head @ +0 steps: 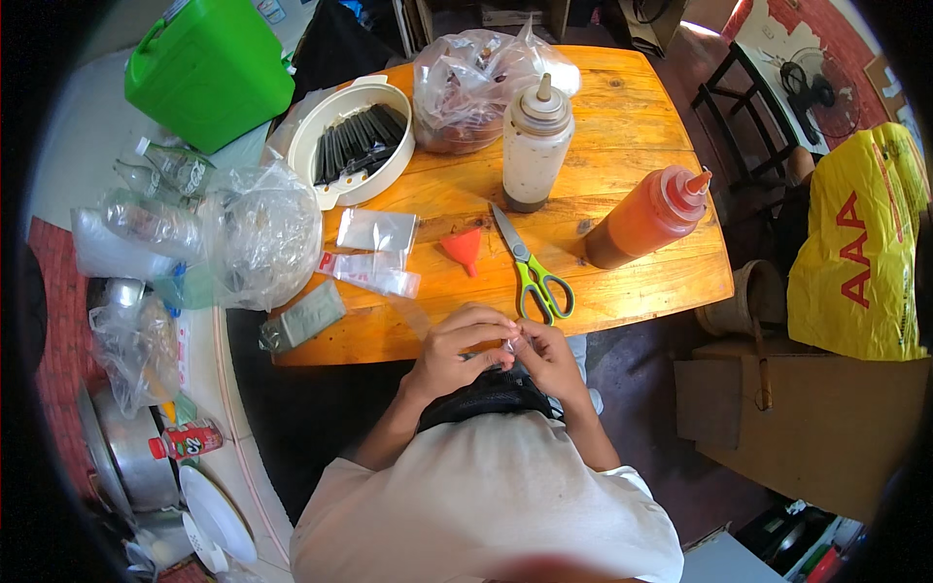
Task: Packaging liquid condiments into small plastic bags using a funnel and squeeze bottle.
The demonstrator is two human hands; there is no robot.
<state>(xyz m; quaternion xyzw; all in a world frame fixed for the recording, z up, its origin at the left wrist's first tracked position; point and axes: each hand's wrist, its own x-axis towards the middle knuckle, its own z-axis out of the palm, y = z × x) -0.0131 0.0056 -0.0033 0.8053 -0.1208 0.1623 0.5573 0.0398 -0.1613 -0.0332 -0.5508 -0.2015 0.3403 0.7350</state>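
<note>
My left hand (461,351) and my right hand (548,358) meet at the fingertips just off the near edge of the wooden table (619,291). Pinched between them is a small piece of clear plastic (509,345), mostly hidden by the fingers. Just beyond my right hand lie scissors (538,273) with green and grey handles, blades pointing away. Left of the scissors rests a small red funnel (462,249). Flat clear plastic bags (377,230) and clear strips with red print (372,272) lie farther left. A wrapped greyish packet (305,319) sits near the table's left corner.
Two squeeze bottles stand on the table, one whitish with dark sediment (538,146), one orange (645,218). Behind are a cream basin (401,109) of black-wrapped sticks and a filled plastic bag (463,95). A bulky clear bag (259,233) crowds the left; a yellow sack (860,248) stands right.
</note>
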